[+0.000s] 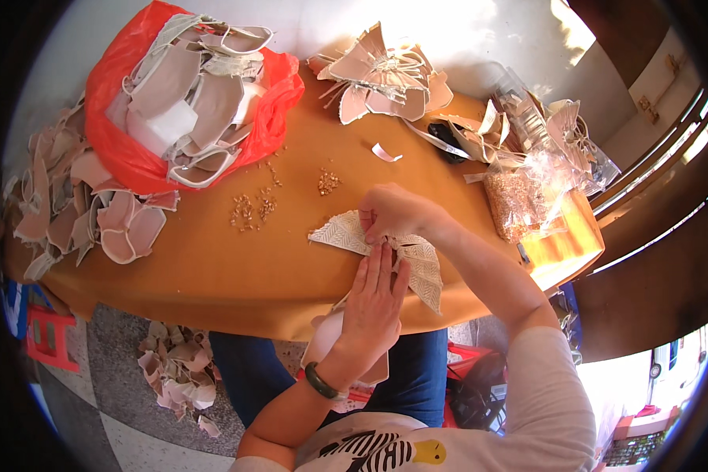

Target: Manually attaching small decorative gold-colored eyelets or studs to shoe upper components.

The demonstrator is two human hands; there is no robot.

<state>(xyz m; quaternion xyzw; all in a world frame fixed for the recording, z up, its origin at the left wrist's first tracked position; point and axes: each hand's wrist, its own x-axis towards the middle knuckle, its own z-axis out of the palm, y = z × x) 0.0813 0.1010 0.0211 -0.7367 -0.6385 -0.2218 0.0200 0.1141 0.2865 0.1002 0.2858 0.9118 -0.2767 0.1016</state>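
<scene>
A bra (340, 234) with patterned lace-like wings lies at the table's near edge, its pale moulded cup (322, 346) hanging over my lap. My left hand (372, 305) rests on the middle of it, fingers stretched out and lying flat. Just beyond those fingertips my right hand (389, 212) is closed in a pinch at the bra's centre. What sits between its fingertips is too small and hidden to make out. Small gold-coloured pieces (330, 182) lie in a little heap beyond the bra, and more loose pieces (252, 211) are scattered to the left.
A red plastic bag (110, 94) full of bra cups stands at the back left, beside a pile of bras (130, 224). More bras (381, 79) are stacked at the back. A clear bag of gold pieces (511, 206) sits right. Bras (177, 366) lie on the floor.
</scene>
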